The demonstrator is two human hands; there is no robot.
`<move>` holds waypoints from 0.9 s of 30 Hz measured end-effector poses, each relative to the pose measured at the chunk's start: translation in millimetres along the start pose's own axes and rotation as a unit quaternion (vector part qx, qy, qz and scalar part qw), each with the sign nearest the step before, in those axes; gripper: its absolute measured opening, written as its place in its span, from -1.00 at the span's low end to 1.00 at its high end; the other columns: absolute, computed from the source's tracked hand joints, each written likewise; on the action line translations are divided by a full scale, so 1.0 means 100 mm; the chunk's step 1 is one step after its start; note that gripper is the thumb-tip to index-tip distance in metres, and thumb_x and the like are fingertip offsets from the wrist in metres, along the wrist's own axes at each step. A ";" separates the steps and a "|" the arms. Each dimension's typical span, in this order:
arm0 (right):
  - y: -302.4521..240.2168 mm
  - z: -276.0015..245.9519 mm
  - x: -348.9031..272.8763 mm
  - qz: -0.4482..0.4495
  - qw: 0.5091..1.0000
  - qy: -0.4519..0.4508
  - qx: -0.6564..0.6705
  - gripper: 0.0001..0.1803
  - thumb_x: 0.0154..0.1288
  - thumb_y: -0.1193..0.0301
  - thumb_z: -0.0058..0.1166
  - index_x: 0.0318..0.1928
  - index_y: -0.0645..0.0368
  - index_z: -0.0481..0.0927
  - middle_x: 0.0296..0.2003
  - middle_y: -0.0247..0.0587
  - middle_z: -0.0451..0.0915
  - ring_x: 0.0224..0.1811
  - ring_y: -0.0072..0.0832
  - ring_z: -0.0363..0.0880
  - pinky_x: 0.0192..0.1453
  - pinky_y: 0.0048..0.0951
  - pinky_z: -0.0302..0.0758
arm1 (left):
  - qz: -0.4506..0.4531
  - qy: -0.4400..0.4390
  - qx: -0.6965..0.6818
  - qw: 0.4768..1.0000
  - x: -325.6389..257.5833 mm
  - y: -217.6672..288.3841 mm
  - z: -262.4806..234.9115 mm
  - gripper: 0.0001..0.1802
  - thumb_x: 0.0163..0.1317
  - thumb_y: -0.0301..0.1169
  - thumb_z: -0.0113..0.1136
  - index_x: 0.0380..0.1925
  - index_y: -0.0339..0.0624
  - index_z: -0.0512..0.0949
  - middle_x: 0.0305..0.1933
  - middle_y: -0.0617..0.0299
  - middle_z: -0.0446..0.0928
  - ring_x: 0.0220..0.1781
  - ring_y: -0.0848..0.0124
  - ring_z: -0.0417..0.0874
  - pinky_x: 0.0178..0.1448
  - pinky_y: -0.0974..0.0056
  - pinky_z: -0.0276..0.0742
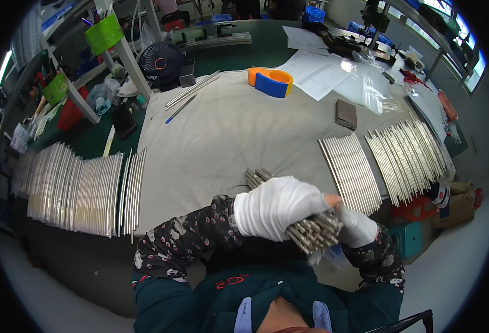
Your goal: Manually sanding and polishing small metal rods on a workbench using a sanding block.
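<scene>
Both my hands wear white gloves or wraps and are at the near edge of the worktable. My left hand [278, 206] is closed round a thick bundle of metal rods [315, 232], slanted with its near end toward my body. Its far ends [260, 175] stick out beyond the left hand. At the near end, my right hand [358, 226] presses against the bundle, its bare thumb at the top; its other fingers are mostly hidden. Something clear and bluish, perhaps plastic, shows below the rods, too blurred to name.
Rows of metal rods lie at left [97, 191] and right [351, 172], with another row [406, 158] farther right. A brown block [345, 114], orange and blue tape rolls [272, 83], a pen [179, 110], papers [311, 72] and a fan [160, 62] are farther back.
</scene>
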State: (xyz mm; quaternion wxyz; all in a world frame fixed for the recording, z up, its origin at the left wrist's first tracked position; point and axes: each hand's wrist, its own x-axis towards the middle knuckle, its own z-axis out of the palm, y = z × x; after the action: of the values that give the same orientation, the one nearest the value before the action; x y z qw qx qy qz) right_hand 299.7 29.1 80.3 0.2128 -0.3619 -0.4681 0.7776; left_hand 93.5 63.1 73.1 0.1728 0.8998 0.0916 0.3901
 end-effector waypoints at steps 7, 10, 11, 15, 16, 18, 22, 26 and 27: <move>-0.47 -0.05 1.00 -0.164 0.965 0.055 -0.195 -0.37 0.32 -0.18 -0.17 -0.36 0.20 0.51 -0.62 -0.29 0.54 -0.65 -0.49 0.51 -0.50 -0.57 0.46 | -0.265 0.221 -0.191 0.919 -0.24 -0.58 -0.41 -0.19 -0.04 -0.48 0.42 0.25 -0.24 0.25 -0.17 0.26 0.55 -0.12 0.42 0.61 0.07 0.29 0.51; -0.07 -0.04 1.38 -0.351 0.797 0.267 -0.411 -0.34 -0.17 0.09 0.43 -0.14 0.24 0.45 -0.30 -0.16 0.58 -0.30 -0.33 0.56 -0.18 -0.35 0.51 | -0.313 0.266 -0.330 0.850 -0.34 -0.66 -0.52 -0.14 -0.04 -0.50 0.43 0.27 -0.24 0.19 -0.20 0.23 0.54 -0.13 0.38 0.60 0.04 0.22 0.52; 0.15 -0.09 1.52 -0.366 0.790 0.252 -0.422 -0.32 -0.17 0.12 0.43 -0.10 0.24 0.42 -0.26 -0.16 0.57 -0.27 -0.35 0.56 -0.15 -0.35 0.51 | -0.293 0.264 -0.343 0.853 -0.36 -0.73 -0.49 -0.12 -0.06 -0.49 0.45 0.28 -0.24 0.19 -0.21 0.22 0.53 -0.14 0.36 0.60 0.02 0.20 0.52; 0.42 0.05 1.80 -0.282 0.923 0.106 -0.240 -0.33 -0.15 0.26 0.43 -0.05 0.24 0.38 -0.26 -0.21 0.56 -0.24 -0.42 0.57 -0.10 -0.39 0.52 | -0.296 0.273 -0.366 0.839 -0.41 -0.74 -0.38 -0.13 -0.08 -0.46 0.48 0.25 -0.24 0.22 -0.27 0.22 0.53 -0.20 0.35 0.60 -0.03 0.19 0.52; 0.42 0.06 1.79 -0.278 0.924 0.105 -0.240 -0.33 -0.15 0.26 0.43 -0.05 0.24 0.38 -0.26 -0.21 0.56 -0.24 -0.42 0.57 -0.10 -0.39 0.52 | -0.319 0.286 -0.346 0.835 -0.44 -0.76 -0.35 -0.13 -0.09 -0.46 0.48 0.24 -0.24 0.23 -0.29 0.23 0.53 -0.22 0.36 0.60 -0.05 0.20 0.52; 0.39 0.04 1.73 -0.220 0.964 0.058 -0.137 -0.45 -0.10 0.35 0.42 -0.10 0.27 0.47 -0.29 -0.29 0.58 -0.22 -0.56 0.55 -0.13 -0.49 0.51 | -0.367 0.338 -0.307 0.810 -0.33 -0.73 -0.28 -0.41 -0.02 -0.48 0.40 0.03 -0.29 0.39 -0.35 0.23 0.54 -0.33 0.39 0.62 -0.19 0.28 0.58; 0.10 0.29 1.26 -0.060 0.997 0.035 -0.017 -0.60 -0.02 0.44 0.35 -0.17 0.22 0.48 -0.40 -0.33 0.55 -0.41 -0.56 0.56 -0.28 -0.50 0.54 | -0.467 0.427 -0.400 0.663 -0.21 -0.73 -0.27 -0.79 0.14 -0.37 0.22 -0.30 -0.23 0.45 -0.54 0.15 0.54 -0.53 0.33 0.62 -0.43 0.27 0.59; 0.26 0.31 1.17 0.069 0.996 0.020 0.060 -0.70 0.06 0.42 0.29 -0.21 0.23 0.50 -0.47 -0.32 0.55 -0.51 -0.52 0.57 -0.45 -0.47 0.54 | -0.535 0.424 -0.423 0.596 -0.50 -0.89 0.00 -0.79 0.14 -0.37 0.23 -0.31 -0.22 0.44 -0.53 0.15 0.53 -0.53 0.31 0.62 -0.44 0.24 0.60; 0.32 0.32 1.15 0.074 0.996 0.043 0.026 -0.73 0.08 0.40 0.28 -0.26 0.25 0.52 -0.49 -0.31 0.56 -0.55 -0.52 0.57 -0.50 -0.48 0.53 | -0.542 0.454 -0.400 0.584 -0.50 -0.83 0.08 -0.78 0.12 -0.41 0.24 -0.29 -0.23 0.44 -0.48 0.13 0.54 -0.51 0.30 0.63 -0.41 0.22 0.61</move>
State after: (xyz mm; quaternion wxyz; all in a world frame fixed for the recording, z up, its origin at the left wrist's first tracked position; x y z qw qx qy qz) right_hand 200.7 73.0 19.9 0.1841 -0.4226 -0.4099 0.7871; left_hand 62.9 122.9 2.0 0.6303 0.2294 0.4634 0.5790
